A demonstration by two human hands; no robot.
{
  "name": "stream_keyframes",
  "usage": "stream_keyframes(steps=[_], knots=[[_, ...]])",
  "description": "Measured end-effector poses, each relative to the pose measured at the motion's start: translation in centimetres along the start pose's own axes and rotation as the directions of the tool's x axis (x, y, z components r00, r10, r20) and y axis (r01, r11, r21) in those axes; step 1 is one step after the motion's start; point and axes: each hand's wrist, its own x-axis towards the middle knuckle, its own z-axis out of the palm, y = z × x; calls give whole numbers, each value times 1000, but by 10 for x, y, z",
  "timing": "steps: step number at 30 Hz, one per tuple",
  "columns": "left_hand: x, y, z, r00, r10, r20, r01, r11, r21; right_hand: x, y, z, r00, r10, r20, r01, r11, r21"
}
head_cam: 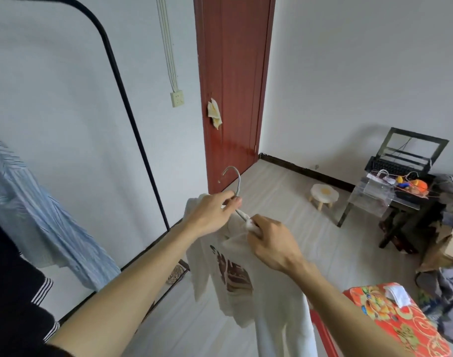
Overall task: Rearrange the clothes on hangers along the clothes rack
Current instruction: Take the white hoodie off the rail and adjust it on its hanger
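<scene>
A cream T-shirt (246, 287) with a brown print hangs in the air in front of me on a grey hanger (235, 180), off the rack. My left hand (211, 215) grips the hanger just below its hook. My right hand (270, 240) pinches the shirt's collar at the hanger's neck. The black clothes rack (132, 124) curves down on the left. A blue striped shirt (40, 222) hangs on it at the far left, with a dark garment with white stripes (19, 292) nearer to me.
A red-brown door (233, 86) stands behind the shirt. A small wooden stool (323, 195) sits on the floor. A cluttered dark table (406, 197) is at the right, with piled clothes (444, 279) and a red floral box (395, 320) at the lower right.
</scene>
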Motion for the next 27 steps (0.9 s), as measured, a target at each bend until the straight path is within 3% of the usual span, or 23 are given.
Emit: stream_keyframes(steps=[3, 6, 9, 12, 14, 16, 20, 23, 27], knots=[[2, 3, -16, 992, -77, -103, 69, 994, -81, 9, 3, -8, 999, -42, -14, 41, 997, -59], [2, 0, -38, 972, -93, -217, 72, 992, -107, 22, 3, -14, 992, -92, 85, 102, 988, -118], [2, -4, -67, 953, -102, -285, 70, 990, -121, 43, -18, -16, 969, -145, 200, 140, 989, 38], [3, -12, -108, 928, -156, -337, 107, 981, -159, 70, -57, -11, 976, -185, 114, 156, 963, 221], [0, -22, -146, 895, -158, -417, 145, 987, -62, 91, -89, -4, 974, -219, 63, 194, 942, 273], [-9, -34, -189, 824, -145, -548, 222, 972, 77, 113, -124, 0, 967, -249, 46, 228, 935, 272], [-47, -64, -276, 574, -28, -819, 423, 866, 267, 162, -192, -1, 947, -322, 21, 309, 923, 231], [-70, -93, -324, 455, -149, -878, 527, 840, 130, 200, -237, -6, 938, -347, -22, 344, 918, 196], [-76, -132, -359, 421, -421, -803, 505, 845, -178, 244, -296, -9, 916, -394, -80, 401, 907, 128]])
